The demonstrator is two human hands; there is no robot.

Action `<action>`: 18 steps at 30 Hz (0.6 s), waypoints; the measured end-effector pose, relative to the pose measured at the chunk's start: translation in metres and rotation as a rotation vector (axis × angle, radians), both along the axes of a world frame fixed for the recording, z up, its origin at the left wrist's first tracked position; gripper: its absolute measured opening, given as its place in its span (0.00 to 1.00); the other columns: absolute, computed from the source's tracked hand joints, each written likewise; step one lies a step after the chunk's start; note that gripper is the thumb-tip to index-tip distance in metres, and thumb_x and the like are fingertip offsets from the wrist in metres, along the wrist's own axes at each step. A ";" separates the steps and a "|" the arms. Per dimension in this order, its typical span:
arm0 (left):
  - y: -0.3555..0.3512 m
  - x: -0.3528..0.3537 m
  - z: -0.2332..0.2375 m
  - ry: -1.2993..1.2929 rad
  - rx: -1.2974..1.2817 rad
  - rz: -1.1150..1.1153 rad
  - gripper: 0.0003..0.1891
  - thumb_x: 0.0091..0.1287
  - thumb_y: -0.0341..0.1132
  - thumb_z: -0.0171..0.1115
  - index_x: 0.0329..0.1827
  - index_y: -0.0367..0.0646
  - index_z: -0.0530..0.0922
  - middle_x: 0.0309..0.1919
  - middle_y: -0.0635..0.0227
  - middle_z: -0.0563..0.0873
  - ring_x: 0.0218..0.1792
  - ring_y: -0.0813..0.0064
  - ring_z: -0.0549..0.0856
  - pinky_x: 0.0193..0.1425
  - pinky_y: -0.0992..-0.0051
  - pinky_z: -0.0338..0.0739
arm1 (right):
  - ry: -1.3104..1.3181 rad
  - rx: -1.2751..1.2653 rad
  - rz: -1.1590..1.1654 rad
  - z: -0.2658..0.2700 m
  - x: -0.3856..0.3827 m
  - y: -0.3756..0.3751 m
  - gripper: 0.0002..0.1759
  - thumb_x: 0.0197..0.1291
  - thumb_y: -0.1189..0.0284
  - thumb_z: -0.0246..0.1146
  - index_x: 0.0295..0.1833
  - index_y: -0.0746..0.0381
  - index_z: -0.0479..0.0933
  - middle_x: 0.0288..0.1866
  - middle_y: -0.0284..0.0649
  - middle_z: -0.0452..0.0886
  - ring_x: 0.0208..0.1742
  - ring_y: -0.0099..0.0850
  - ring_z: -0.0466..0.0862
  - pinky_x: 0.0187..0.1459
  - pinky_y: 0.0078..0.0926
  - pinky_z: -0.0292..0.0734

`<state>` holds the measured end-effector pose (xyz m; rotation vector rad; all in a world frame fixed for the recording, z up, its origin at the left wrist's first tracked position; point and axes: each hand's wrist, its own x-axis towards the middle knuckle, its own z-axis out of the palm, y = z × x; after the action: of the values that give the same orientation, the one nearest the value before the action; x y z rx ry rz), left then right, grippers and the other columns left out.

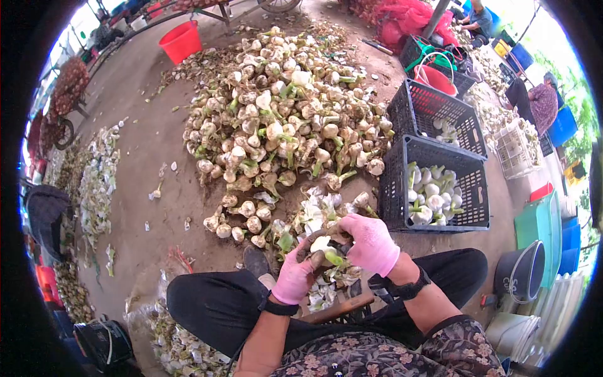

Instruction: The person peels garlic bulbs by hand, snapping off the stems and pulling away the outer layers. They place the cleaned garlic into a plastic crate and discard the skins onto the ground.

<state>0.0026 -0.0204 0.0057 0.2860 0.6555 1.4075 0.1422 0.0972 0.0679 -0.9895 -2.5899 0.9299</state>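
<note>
A whitish garlic bulb (322, 245) with a short green stem rests in my left hand (296, 271), whose gloved fingers are wrapped round it. Close against the bulb's right side, my right hand (372, 244) is closed with its fingers curled in; what they pinch is hidden. Both hands wear pink gloves with dirt-darkened fingertips. Below and around them lie loose garlic skins (321, 295). Just beyond my hands rises a big heap of untrimmed garlic (276, 125), brownish, with cut stems.
To the right, a black crate (434, 227) holds cleaned white bulbs; another black crate (468, 129) behind it holds several more. A red bucket (180, 43) stands behind the heap. Dark buckets (520, 271) are at the right. Two people sit farther off at the upper right.
</note>
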 end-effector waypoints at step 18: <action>0.015 0.008 -0.022 0.281 -0.110 0.129 0.30 0.57 0.21 0.66 0.63 0.38 0.66 0.51 0.65 0.78 0.52 0.75 0.78 0.58 0.75 0.74 | 0.332 -0.656 0.001 -0.048 0.023 -0.007 0.32 0.52 0.79 0.64 0.65 0.61 0.67 0.61 0.47 0.73 0.63 0.38 0.73 0.63 0.31 0.67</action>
<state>0.0104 -0.0052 -0.0166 0.3633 0.9943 1.4617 0.1656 0.0905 0.0198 -0.8598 -2.0350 1.8301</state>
